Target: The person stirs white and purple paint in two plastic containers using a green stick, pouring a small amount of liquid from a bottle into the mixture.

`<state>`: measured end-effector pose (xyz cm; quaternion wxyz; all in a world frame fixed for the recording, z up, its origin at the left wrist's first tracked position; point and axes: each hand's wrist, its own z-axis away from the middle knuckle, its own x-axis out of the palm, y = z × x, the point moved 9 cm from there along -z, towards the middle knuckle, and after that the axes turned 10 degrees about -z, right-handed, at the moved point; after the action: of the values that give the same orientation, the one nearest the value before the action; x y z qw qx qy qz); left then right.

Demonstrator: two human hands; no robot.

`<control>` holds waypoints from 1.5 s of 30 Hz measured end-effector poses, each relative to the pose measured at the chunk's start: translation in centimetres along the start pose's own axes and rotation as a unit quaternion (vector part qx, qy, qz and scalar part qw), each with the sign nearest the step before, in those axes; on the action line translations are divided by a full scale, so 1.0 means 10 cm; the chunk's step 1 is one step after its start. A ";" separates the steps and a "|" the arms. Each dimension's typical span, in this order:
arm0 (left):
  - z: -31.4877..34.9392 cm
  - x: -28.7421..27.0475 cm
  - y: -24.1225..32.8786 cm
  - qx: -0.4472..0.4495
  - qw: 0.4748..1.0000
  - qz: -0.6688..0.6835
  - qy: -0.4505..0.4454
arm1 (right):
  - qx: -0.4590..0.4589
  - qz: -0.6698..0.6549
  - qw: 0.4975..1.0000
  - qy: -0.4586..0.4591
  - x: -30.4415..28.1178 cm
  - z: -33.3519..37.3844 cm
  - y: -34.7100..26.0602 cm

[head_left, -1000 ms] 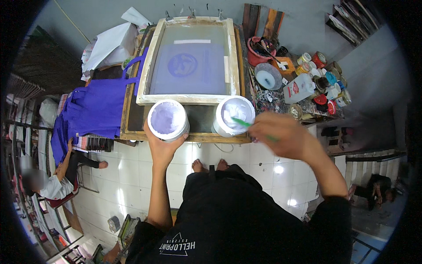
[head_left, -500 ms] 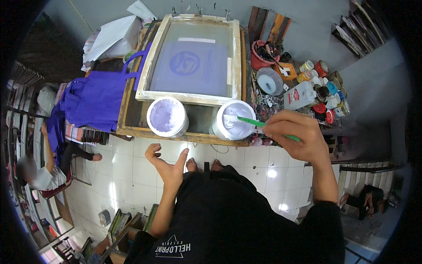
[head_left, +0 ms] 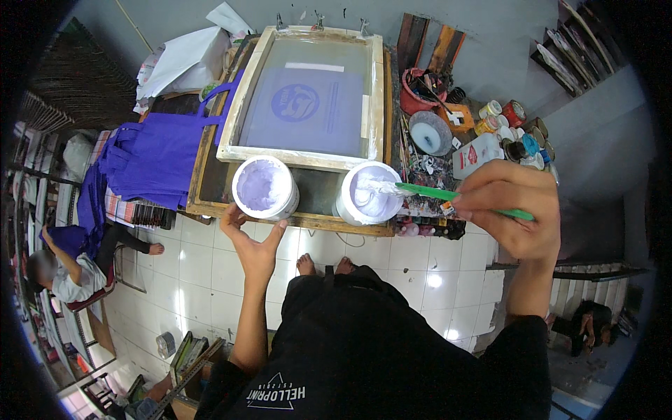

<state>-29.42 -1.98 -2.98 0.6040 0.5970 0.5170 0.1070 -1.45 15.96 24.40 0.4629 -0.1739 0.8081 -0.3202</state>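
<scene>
My right hand point(head_left: 514, 203) is closed around a green stick-like spatula point(head_left: 427, 190), whose tip carries thick white paste. That tip lies over the rim of the right white tub point(head_left: 374, 217), which contains pale lilac ink with white paste on top. At the left white tub point(head_left: 283, 203), smeared inside with lilac and white ink, my left hand point(head_left: 253, 245) is open, thumb and fingers spread at its near side. They appear to touch it. Behind the tubs lies a wood-framed printing screen point(head_left: 301, 159) with a round emblem showing purple.
The tubs stand along the near edge of a wooden board point(head_left: 318, 189). Purple cloth bags point(head_left: 150, 157) lie at left. Paint cans point(head_left: 514, 112), a white jug point(head_left: 476, 155) and a grey bowl point(head_left: 428, 133) crowd the right. A seated person point(head_left: 77, 276) is far left, another point(head_left: 588, 318) far right.
My left hand has moved up to the left tub. My right hand has drawn the spatula rightward, lifting white paste toward the right tub's rim.
</scene>
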 end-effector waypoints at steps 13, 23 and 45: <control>-0.40 0.33 -0.07 0.028 0.987 0.112 -0.108 | 0.070 -0.058 0.996 0.014 -0.14 -0.25 0.39; -0.45 0.30 0.66 0.154 0.972 -0.029 -0.173 | 0.180 -0.286 0.918 0.209 -0.73 0.29 1.09; -0.63 0.07 0.97 0.238 0.944 0.104 -0.204 | -0.089 -0.253 0.960 0.080 -0.03 -0.57 0.09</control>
<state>-29.16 4.93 6.28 0.5225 0.7825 0.3288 -0.0809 -6.21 18.85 26.04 0.2837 -0.3871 0.7972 -0.3664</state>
